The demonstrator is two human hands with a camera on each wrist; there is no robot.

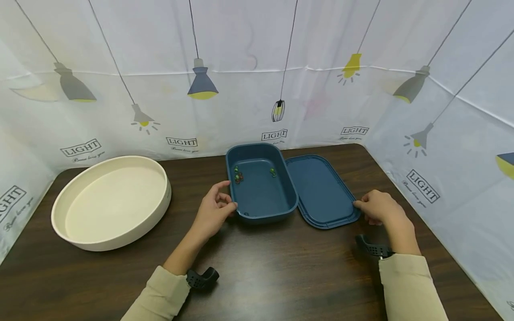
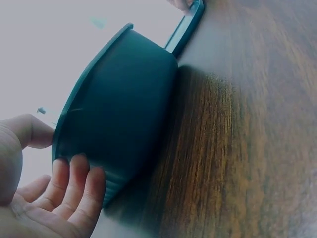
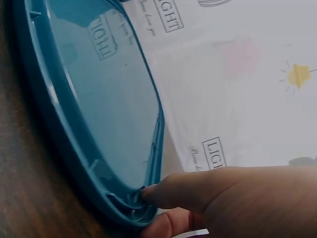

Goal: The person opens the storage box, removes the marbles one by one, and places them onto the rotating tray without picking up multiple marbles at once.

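A deep blue rectangular container (image 1: pixel 263 196) stands on the table, with small green and dark red bits (image 1: pixel 238 176) inside near its left wall and a green cluster (image 1: pixel 273 172) toward the right. My left hand (image 1: pixel 213 209) holds its near left corner; in the left wrist view the thumb is at the rim and the fingers lie against the outer wall (image 2: pixel 119 99). Just right of the container lies its matching flat blue lid (image 1: pixel 321 191), underside grooves showing. My right hand (image 1: pixel 381 207) pinches the lid's near right corner, the thumb (image 3: pixel 161 194) on top of its edge.
On the left of the brown wooden table (image 1: pixel 273 276) sits a large round cream tray (image 1: pixel 110 245) with a low wall. A white curtain (image 1: pixel 249 40) printed with lamps hangs along the back and both sides.
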